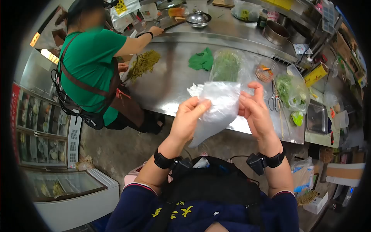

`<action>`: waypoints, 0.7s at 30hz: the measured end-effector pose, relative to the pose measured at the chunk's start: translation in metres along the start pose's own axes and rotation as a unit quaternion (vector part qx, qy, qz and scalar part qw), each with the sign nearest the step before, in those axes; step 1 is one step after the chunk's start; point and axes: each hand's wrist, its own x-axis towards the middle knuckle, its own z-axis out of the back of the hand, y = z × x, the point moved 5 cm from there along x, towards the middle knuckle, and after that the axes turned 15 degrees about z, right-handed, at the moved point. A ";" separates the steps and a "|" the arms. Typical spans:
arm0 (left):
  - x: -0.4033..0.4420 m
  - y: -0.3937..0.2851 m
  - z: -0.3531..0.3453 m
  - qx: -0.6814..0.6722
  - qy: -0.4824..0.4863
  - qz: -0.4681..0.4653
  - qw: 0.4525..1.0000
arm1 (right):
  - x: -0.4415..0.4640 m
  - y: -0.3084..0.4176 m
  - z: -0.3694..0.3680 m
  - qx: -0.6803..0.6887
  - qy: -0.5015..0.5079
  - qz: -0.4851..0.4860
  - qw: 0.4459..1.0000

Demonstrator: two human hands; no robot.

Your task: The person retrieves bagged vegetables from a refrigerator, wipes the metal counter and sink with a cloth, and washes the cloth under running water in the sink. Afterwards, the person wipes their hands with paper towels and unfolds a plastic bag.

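Observation:
A translucent plastic bag (pixel 218 106) hangs between my two hands, above the near edge of the steel table (pixel 174 92). My left hand (pixel 188 116) pinches its left side between thumb and fingers. At the bag's upper right edge, my right hand (pixel 255 110) holds it with thumb and fingertips, other fingers curled up. Behind the bag lie a bag of green vegetables (pixel 227 65), a green cloth or bag (pixel 201 60) and a crumpled white piece (pixel 194 90). Scissors (pixel 274 101) rest right of my right hand.
A person in green (pixel 87 65) stands at the left, near long green beans (pixel 145 63). Toward the right are a bowl with orange pieces (pixel 265 72), bagged greens (pixel 290 89) and a metal tray (pixel 317 119). Glass-fronted fridges (pixel 42 131) stand far left.

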 end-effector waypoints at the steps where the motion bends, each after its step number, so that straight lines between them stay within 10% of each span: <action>1: -0.001 0.004 -0.006 -0.002 0.002 0.005 1.000 | -0.007 0.002 0.006 -0.002 -0.005 -0.002 1.000; 3: -0.002 0.004 -0.017 -0.004 0.017 0.013 1.000 | -0.015 0.017 0.010 -0.111 0.053 0.129 0.984; 18: -0.008 0.024 -0.036 0.083 -0.003 -0.039 0.996 | -0.029 0.025 0.029 -0.412 0.174 0.042 0.893; 21: -0.009 0.017 -0.032 0.087 -0.015 -0.059 0.994 | -0.024 0.028 0.028 -0.444 0.184 0.153 0.864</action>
